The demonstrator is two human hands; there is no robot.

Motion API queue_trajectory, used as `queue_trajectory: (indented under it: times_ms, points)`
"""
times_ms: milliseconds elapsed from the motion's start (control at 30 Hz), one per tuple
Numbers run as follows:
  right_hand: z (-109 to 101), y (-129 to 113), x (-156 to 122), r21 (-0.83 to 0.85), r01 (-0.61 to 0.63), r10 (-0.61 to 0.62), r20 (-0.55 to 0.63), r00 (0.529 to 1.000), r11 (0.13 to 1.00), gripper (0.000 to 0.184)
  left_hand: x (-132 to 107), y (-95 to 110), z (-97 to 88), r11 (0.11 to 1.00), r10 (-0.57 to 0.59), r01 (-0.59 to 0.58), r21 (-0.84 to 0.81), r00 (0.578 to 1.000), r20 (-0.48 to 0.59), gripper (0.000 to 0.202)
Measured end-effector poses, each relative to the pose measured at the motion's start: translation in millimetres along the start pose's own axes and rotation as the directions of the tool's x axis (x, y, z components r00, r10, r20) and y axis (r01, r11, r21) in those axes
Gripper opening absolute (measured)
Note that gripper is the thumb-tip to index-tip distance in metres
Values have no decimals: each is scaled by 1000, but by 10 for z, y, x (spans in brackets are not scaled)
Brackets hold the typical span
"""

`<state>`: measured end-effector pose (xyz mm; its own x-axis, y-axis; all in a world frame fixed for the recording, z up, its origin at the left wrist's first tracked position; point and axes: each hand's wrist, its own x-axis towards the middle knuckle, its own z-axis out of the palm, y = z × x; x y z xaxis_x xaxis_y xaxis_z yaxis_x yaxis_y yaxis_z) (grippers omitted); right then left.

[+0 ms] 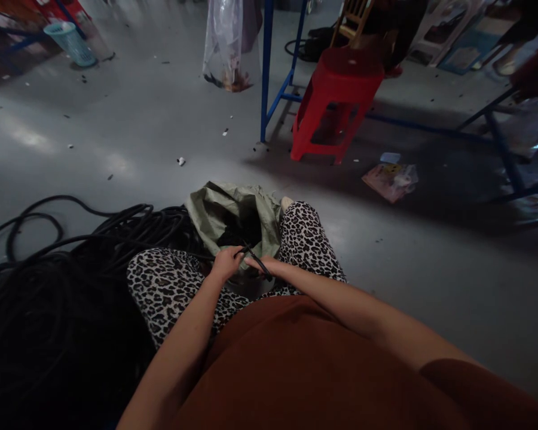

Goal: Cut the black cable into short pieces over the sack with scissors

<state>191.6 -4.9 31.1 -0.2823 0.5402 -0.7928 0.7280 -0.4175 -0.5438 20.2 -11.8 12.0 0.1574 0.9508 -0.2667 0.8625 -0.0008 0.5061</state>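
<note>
black hose (205, 258) reaches just below frame centre, pinched by the left hand (226, 263); whether the right hand (275, 266) grips the dark rod (264, 271), i can't tell. dark stuff (245, 229) already lies in the woven sack (201, 214); the coiled heap (85, 263), lower left, seems mostly left.

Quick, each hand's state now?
Left hand: closed, apparently on a black cord.
Right hand: slim black piece across it; whether its fingers are closed can't be told.

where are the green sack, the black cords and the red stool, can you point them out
green sack (269, 222): head view, on the right side of its open mouth
black cords (137, 232): head view, on the heaped loops left of the sack
red stool (334, 86): head view, on its side below the seat
</note>
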Motion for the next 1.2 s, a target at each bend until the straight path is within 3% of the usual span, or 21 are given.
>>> queue_trajectory:
  times_ms: [167, 467, 700, 1200]
  points:
    - [-13, -1, -20, -39, -13, 13, 3, 1000, 999, 64, 4, 17, 12, 1000, -21, 21, -9, 1000, -2, 33]
    - [3, 29, 7, 5, 8, -8, 2, 1000, 1000, 64, 18, 33, 30, 996, -82, 81, -26, 996, -20, 35]
    - [20, 53, 14, 28, 39, -38, -23, 999, 999, 66, 34, 15, 57, 997, -75, 73, -36, 996, -48, 35]
    - [-25, -12, -17, -9, -31, 30, -58, 998, 999, 64, -7, 16, -31, 996, -59, 62, 59, 997, -44, 33]
